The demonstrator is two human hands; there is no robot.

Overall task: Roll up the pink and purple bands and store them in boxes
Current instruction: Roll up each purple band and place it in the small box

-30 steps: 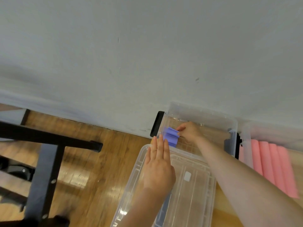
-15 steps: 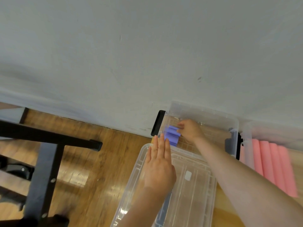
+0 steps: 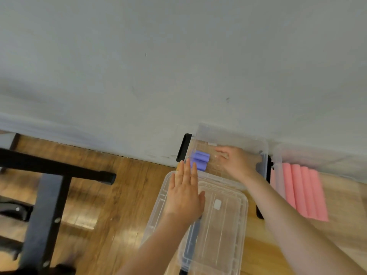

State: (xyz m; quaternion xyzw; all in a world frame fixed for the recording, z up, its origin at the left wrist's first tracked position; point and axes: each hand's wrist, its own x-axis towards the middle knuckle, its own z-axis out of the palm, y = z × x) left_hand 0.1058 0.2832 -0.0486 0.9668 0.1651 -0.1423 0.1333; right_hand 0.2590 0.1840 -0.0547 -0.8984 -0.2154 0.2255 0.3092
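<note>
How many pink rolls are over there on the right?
4 or 5. Four pink rolls lie side by side in the right-hand box; a paler strip at its left wall may be a fifth.

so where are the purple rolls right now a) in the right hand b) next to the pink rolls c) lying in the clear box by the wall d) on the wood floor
c: the purple rolls lie at the left end of the clear box by the wall, and the right hand is off to their right in the same box, with a gap between, holding nothing.
</note>
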